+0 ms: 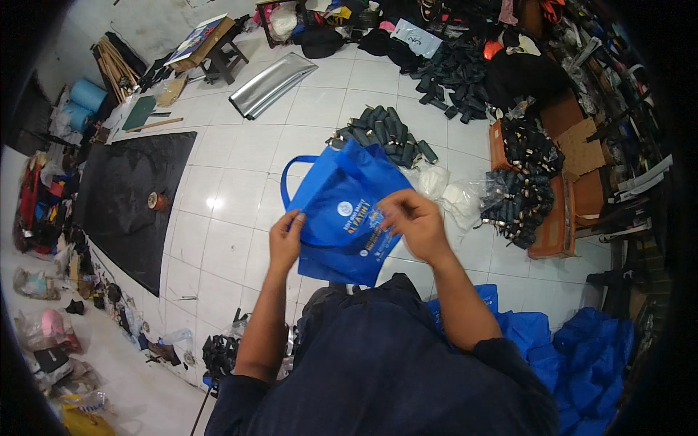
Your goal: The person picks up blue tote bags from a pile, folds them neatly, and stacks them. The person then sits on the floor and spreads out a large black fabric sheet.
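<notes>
I see it pitched steeply down, this wide fisheye on the person's head, looking past the dark shirt (407,363) at the lower edge. Close in mid-frame, the left hand (286,238) and right hand (418,224)! Farther off, tiled floor (225,240) runs up to the wall (138,22), edges bending rimward.

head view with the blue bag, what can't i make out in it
All in the head view:
- Back of the blue bag: hidden by its printed front.
- Right hand: blurred fingertips, so whether they grip the bag is unclear.
- Blue fabric pile at lower right: partly hidden by the right forearm and dark shirt.
- Yellow bag at lower left: cut off by the picture's edge.
</notes>
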